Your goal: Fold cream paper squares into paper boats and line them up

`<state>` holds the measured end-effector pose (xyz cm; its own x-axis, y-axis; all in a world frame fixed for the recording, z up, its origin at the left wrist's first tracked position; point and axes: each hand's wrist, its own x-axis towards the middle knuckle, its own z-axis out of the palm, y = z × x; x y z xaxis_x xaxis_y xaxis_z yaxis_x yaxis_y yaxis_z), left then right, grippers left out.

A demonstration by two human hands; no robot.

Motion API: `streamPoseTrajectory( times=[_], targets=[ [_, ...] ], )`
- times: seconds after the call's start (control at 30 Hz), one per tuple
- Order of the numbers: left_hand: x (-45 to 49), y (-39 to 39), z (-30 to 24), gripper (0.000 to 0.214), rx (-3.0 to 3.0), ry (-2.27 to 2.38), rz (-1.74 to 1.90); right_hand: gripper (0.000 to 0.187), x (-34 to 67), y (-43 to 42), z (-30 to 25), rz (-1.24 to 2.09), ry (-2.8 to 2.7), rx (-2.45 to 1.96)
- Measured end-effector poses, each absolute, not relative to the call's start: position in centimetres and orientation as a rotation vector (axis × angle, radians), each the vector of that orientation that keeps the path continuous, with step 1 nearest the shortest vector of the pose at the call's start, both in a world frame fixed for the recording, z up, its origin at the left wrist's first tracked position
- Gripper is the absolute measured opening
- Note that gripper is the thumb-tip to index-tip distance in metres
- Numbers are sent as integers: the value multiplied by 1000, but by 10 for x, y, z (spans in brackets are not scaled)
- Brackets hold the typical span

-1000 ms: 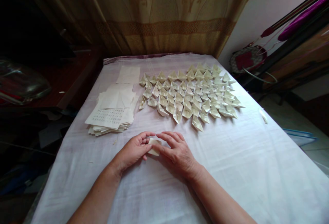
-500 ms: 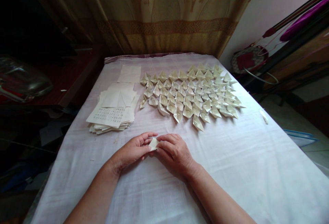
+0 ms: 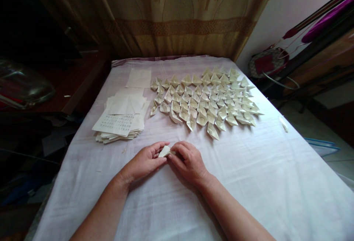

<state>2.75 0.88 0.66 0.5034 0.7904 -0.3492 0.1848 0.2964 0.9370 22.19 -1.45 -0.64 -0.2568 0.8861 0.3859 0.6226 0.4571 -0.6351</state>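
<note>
Cream paper (image 3: 164,152), gold tree-patterned curtain (image 3: 179,12)

It looks like a room in a home: a gold curtain (image 3: 179,27) with tree motifs across the back, a cloth-covered tabletop (image 3: 262,182), reddish wooden furniture (image 3: 91,75) at left, a patterned handbag (image 3: 267,64) by the pale wall (image 3: 276,20).

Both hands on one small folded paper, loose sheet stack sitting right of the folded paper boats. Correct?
Side's wrong: the head view shows the sheet stack to the left of the folded paper boats. The rest is right: left hand and right hand are both on one small folded paper.
</note>
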Motion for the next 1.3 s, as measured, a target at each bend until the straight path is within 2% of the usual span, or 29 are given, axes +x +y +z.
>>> streamPoseTrajectory(
  times=[0.27,0.4,0.63,0.8,1.07,1.3],
  targets=[
    [31,-1,5,44,2300,1284,635,11,232,-16,-4,255,-2165,-1261],
    [28,-10,0,25,2581,1353,726,9,230,-16,-5,282,-2189,-1284],
    [25,-14,0,6,2543,1396,752,7,236,-14,-7,348,-2152,-1306],
    [28,-12,1,2,2473,1475,690,8,235,-14,-7,393,-2107,-1394],
    [34,-4,6,15,2444,1592,557,16,223,-12,2,293,-2121,-1553],
    [37,0,13,17,2466,1658,395,17,217,-11,3,266,-2070,-1647]
  ],
)
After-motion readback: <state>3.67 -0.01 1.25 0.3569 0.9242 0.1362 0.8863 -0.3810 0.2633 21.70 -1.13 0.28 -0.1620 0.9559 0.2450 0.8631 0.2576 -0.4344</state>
